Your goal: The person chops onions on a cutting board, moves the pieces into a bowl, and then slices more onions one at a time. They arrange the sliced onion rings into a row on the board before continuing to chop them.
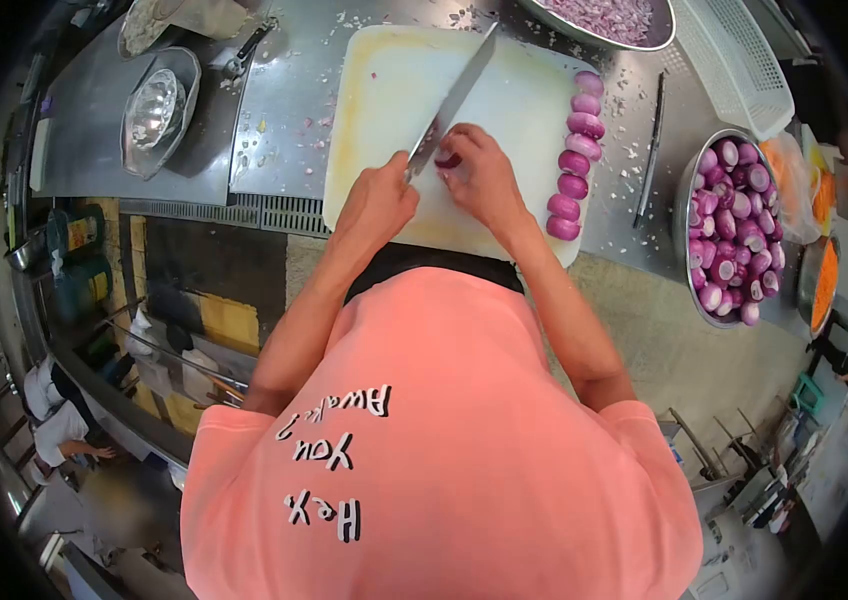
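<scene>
My left hand (380,202) is closed around the handle of a kitchen knife (459,92), whose blade slants up and to the right over a white cutting board (384,100). Just right of the blade, my right hand (484,178) has its fingers curled on a red onion piece (448,160), mostly covered by the fingers. Along the board's right side, several peeled red onions (573,162) stand in a row, apart from both hands.
At the top, a metal bowl (666,32) holds chopped onion. A bowl of whole red onions (739,230) stands right, below a white plastic basket (719,60). A dark rod (651,150) lies beside the board. Metal bowls (159,110) sit left on the steel table (279,140).
</scene>
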A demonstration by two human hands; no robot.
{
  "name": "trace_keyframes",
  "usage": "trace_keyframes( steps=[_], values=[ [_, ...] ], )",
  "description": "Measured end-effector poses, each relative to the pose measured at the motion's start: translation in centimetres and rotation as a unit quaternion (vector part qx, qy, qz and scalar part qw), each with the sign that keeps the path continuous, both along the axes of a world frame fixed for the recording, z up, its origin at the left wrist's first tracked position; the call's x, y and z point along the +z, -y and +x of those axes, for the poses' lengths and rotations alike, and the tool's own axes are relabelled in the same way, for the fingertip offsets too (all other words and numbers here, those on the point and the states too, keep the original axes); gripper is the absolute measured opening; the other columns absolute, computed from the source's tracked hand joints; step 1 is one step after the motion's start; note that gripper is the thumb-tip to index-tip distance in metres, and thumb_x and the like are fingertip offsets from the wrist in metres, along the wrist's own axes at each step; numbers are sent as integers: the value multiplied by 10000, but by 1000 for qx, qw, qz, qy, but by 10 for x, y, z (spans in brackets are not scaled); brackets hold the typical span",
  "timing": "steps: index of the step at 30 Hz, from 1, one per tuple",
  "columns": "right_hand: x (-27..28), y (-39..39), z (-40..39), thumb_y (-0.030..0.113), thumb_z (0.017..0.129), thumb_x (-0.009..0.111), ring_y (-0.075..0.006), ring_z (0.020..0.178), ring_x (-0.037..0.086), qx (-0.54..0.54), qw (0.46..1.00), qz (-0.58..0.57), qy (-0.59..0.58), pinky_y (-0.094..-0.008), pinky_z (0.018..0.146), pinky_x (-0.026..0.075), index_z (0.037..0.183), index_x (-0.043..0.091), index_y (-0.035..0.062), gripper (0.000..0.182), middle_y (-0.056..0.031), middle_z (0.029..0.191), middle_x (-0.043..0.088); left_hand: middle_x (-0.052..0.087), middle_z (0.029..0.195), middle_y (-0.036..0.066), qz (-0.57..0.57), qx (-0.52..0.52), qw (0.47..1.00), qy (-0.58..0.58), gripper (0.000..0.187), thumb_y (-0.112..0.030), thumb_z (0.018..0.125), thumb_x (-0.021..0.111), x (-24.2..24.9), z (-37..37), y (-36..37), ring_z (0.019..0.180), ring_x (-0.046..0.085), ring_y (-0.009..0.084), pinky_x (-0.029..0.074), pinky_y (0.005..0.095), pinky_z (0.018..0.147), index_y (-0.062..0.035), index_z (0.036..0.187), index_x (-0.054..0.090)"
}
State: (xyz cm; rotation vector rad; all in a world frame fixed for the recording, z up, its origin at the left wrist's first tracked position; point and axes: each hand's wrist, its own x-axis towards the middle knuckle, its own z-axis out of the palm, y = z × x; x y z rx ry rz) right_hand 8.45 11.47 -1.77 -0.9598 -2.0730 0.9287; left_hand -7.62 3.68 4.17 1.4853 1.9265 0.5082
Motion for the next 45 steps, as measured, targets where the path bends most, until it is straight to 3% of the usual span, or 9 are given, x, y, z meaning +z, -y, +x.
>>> trace_keyframes(
  steps=[5, 12, 18, 22, 31, 34, 36, 42, 45],
  values=[
    [8, 27, -10, 2, 708, 696, -325, 931, 592, 35, 991, 9, 126, -417, 791, 537, 973, 651, 42, 272, -100, 1053, 632, 512, 571, 184, -34, 38, 999, 15, 241, -75, 826, 549, -5, -8, 29, 506, 496, 295, 418, 429, 537, 60, 1022, 513],
    [8, 24, -6, -82, 708, 613, -325, 828, 592, 15, 998, 21, 64, -412, 704, 511, 858, 620, 31, 188, -108, 910, 612, 538, 601, 203, -78, 41, 996, 6, 287, -73, 837, 535, 48, 7, 32, 535, 510, 335, 436, 448, 578, 68, 1084, 500],
    [-2, 24, -6, -97, 704, 600, -336, 791, 588, 15, 999, 16, 49, -425, 671, 498, 825, 594, 27, 173, -121, 846, 584, 563, 610, 209, 49, 12, 998, -44, 338, -66, 848, 556, -27, 23, 17, 606, 600, 378, 455, 456, 609, 73, 1152, 508],
    [-2, 25, -4, -98, 716, 599, -341, 785, 589, 12, 1000, 18, 10, -433, 656, 493, 820, 581, 23, 160, -127, 831, 570, 586, 646, 231, -53, 28, 998, 2, 358, -73, 856, 571, 29, 20, 15, 656, 630, 408, 459, 473, 625, 88, 1169, 504],
    [-7, 27, 0, -131, 760, 588, -326, 734, 625, 10, 999, 22, -32, -381, 626, 507, 872, 579, 0, 173, -125, 866, 593, 590, 644, 228, -42, 24, 999, 15, 276, -91, 869, 565, 28, 26, 9, 596, 619, 372, 458, 460, 589, 68, 1091, 518],
    [-15, 28, 0, -135, 761, 595, -313, 730, 631, 12, 998, 7, -59, -373, 625, 507, 882, 583, -7, 177, -125, 879, 599, 614, 699, 282, -78, 42, 996, 23, 206, -24, 827, 564, 33, 33, 25, 714, 630, 466, 477, 521, 625, 83, 989, 495],
    [-15, 30, 2, -142, 756, 595, -311, 733, 634, 10, 998, 6, -60, -370, 626, 508, 884, 583, -9, 185, -127, 884, 600, 583, 623, 215, 34, 26, 998, -49, 254, -74, 861, 562, -3, 38, 19, 564, 601, 341, 453, 447, 565, 65, 1070, 523],
    [-8, 31, 1, -123, 745, 605, -351, 781, 616, 0, 997, -5, -74, -415, 656, 516, 857, 578, 6, 173, -138, 870, 585, 575, 613, 215, -45, 29, 999, 9, 350, -68, 860, 559, 38, 33, 26, 559, 592, 355, 460, 447, 573, 85, 1171, 516],
    [-12, 33, 3, -127, 743, 607, -355, 777, 619, -7, 997, -15, -77, -415, 658, 518, 854, 579, 2, 173, -139, 876, 589, 566, 601, 208, 22, 15, 999, -33, 349, -68, 856, 559, -2, 39, 21, 537, 577, 347, 457, 435, 564, 94, 1162, 515]
  ],
)
